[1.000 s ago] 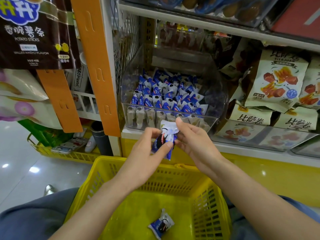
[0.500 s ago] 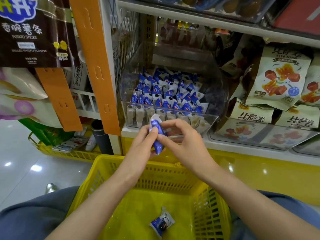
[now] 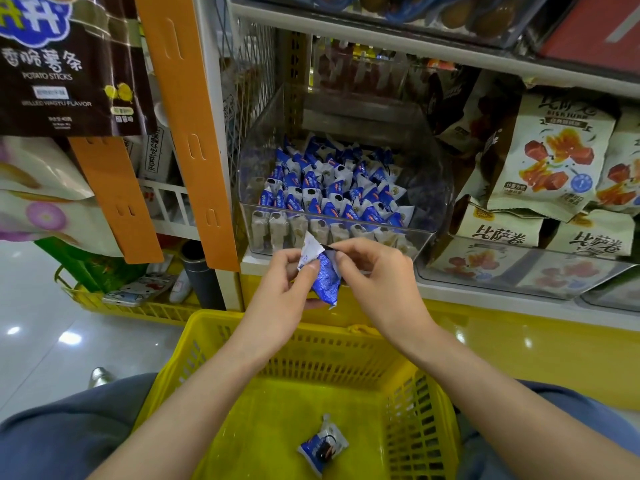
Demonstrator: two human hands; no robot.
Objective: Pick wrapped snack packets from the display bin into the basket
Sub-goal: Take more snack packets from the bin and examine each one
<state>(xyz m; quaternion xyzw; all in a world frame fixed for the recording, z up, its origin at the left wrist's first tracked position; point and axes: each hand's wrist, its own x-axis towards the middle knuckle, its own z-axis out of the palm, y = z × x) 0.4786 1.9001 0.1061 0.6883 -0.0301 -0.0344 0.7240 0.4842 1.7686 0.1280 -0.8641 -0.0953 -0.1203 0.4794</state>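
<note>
A clear display bin (image 3: pixel 429 237) on the shelf holds several blue-and-white wrapped snack packets (image 3: pixel 329 188). Just in front of the bin's lower edge, both hands hold one blue-and-white packet (image 3: pixel 323 278). My left hand (image 3: pixel 280 303) grips its left side and bottom, and my right hand (image 3: pixel 374 278) pinches its upper end. Below them the yellow basket (image 3: pixel 346 344) rests on my lap, with one packet (image 3: pixel 322 445) lying on its floor.
Bags of snacks (image 3: pixel 547 161) fill the shelf to the right of the bin. An orange hanging strip (image 3: pixel 194 133) and a potato-stick bag (image 3: pixel 69 64) hang at the left. A second yellow basket (image 3: pixel 138 306) stands on the shiny floor at the left.
The held packet has turned between my fingers, its white end now pointing up. Both hands stay in front of the bin, above the basket.
</note>
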